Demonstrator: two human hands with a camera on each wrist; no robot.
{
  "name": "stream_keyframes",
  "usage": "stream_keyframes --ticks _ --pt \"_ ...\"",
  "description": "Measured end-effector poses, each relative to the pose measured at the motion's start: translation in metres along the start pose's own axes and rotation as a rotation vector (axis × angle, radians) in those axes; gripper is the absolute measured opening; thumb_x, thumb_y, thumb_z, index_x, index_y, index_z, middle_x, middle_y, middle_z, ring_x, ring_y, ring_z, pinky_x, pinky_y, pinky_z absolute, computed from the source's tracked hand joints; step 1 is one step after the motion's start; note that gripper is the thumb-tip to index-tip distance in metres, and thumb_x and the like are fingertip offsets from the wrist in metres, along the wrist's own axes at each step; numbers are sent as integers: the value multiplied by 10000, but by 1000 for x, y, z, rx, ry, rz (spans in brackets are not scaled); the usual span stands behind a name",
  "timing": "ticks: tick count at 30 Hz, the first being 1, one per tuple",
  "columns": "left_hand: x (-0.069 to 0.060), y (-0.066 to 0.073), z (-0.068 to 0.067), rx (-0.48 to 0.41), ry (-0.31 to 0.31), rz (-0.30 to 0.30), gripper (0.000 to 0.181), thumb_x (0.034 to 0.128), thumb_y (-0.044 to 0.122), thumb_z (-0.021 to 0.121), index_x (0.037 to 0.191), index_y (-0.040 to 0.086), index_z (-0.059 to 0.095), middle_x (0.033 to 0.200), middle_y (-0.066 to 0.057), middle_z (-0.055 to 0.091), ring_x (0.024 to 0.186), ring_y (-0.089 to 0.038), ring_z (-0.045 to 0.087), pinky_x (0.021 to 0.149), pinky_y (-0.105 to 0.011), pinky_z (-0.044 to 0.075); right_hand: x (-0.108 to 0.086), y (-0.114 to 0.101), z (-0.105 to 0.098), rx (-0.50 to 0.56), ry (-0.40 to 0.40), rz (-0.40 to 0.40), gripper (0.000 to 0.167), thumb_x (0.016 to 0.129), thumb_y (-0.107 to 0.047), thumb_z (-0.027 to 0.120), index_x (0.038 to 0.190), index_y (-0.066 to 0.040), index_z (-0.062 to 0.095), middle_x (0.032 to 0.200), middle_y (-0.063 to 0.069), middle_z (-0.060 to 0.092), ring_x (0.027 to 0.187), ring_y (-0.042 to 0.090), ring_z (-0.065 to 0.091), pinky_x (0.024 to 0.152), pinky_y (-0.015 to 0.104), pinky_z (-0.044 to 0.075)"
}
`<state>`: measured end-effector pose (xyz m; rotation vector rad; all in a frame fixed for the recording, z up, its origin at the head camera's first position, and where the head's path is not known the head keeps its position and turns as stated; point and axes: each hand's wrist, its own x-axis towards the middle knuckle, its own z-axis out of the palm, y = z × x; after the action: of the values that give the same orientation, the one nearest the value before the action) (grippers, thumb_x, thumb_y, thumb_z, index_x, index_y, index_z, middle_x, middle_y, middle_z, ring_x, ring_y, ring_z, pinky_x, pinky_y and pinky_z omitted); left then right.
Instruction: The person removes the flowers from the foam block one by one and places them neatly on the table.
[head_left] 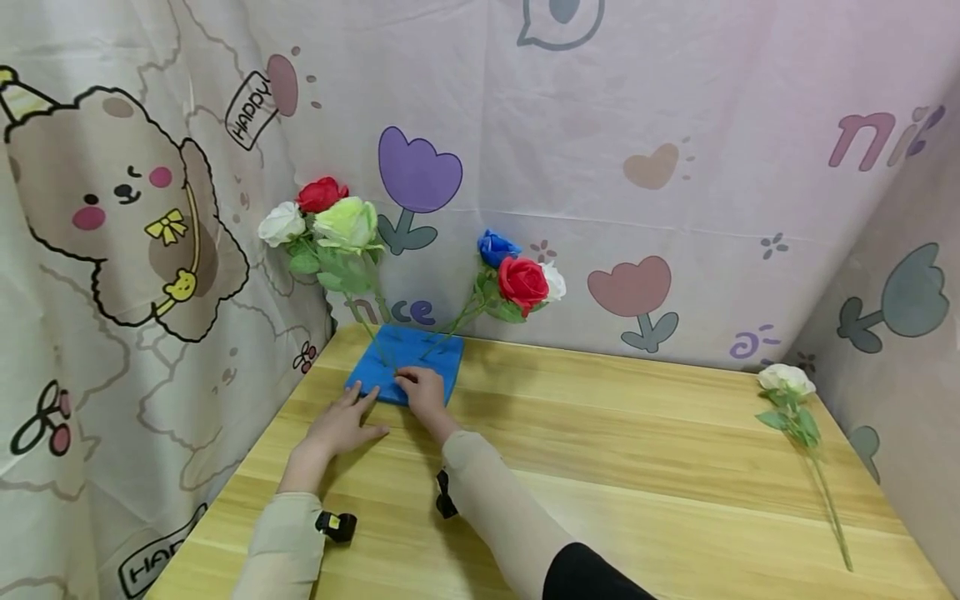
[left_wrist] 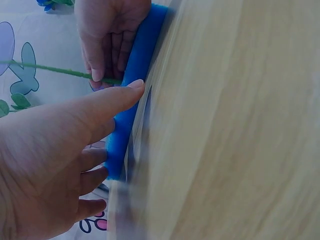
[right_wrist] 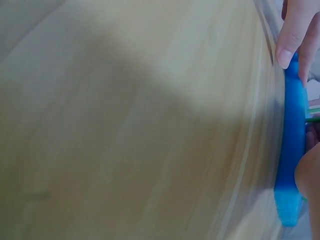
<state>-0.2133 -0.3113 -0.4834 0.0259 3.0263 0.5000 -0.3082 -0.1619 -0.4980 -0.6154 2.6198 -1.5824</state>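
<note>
A blue foam block (head_left: 442, 364) lies on the table toward the back left, with artificial flowers standing in it. My left hand (head_left: 341, 429) rests at its front left edge, fingers spread and straight, thumb (left_wrist: 117, 97) against the near side. With thumb and fingers my right hand (head_left: 423, 393) pinches a green flower stem (left_wrist: 65, 71) low down, close to the foam. On the left lean a white rose (head_left: 281, 223), a red rose (head_left: 322, 194) and a pale green rose (head_left: 347, 223). Rightward lean a blue flower (head_left: 497, 247), a red rose (head_left: 522, 283) and a white flower (head_left: 553, 282).
A single white rose (head_left: 786, 380) with a long stem lies at the right end of the wooden table (head_left: 637, 433). Printed curtains (head_left: 720, 192) hang close behind the table and on both sides.
</note>
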Motion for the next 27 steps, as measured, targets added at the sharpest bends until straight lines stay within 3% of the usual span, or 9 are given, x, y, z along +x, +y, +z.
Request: stream_keyframes --ticks 16,27 --pt "0 1 -1 12 27 6 803 909 495 625 1518 58 336 1562 -335 195 1417 -542 227 1086 -655 326 1 13 -10 125 -48 -77 276 968 -210 606 1177 -70 719 1145 56 733 1107 193 665 903 261 557" --pt "0 4 -1 3 9 6 791 911 471 635 1513 47 346 1562 -340 193 1419 -548 212 1093 -664 310 -5 12 -15 192 -43 -157 256 962 -228 612 1088 -52 748 1039 66 759 976 137 695 804 179 547"
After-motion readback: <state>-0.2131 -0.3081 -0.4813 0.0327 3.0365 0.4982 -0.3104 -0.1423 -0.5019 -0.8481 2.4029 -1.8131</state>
